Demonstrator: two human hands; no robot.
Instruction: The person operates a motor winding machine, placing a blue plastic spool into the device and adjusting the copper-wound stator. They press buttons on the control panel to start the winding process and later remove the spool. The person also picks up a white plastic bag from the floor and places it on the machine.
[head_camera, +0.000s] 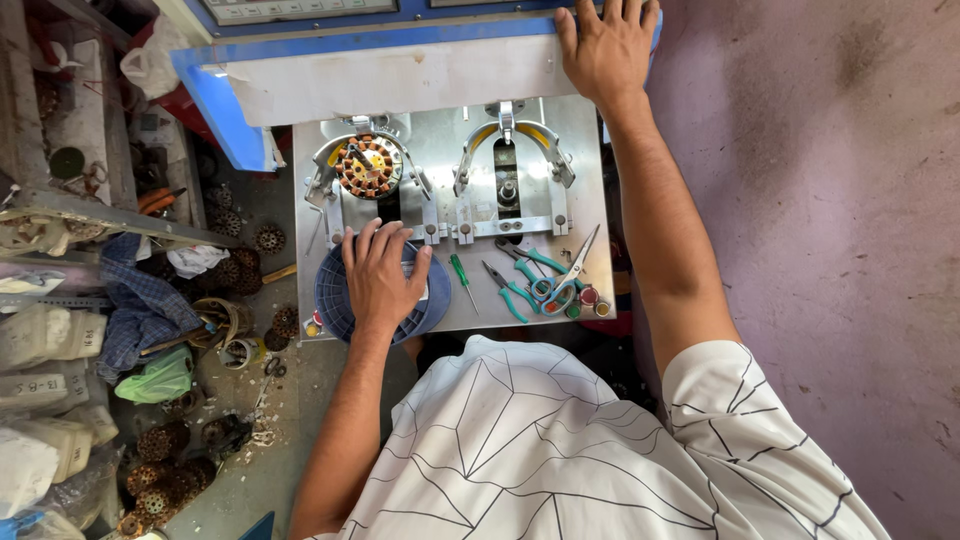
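My left hand (380, 272) lies palm down, fingers spread, on a round blue plastic spool (335, 305) at the front left of a metal work plate (580, 210). Just beyond it a copper-wound stator (367, 166) sits in the left clamp of the machine. The right clamp (508, 160) holds no stator. My right hand (606, 45) reaches far forward and rests flat on the blue and white machine panel (400, 75) at its right end. Neither hand grips a tool.
On the plate's front right lie a green screwdriver (461, 280), teal-handled pliers (508, 291), scissors (572, 272) and small red caps (590, 297). Left of the machine, the floor holds several stator cores (160, 485), cloths, bags and a metal rack (90, 210). A purple wall is at right.
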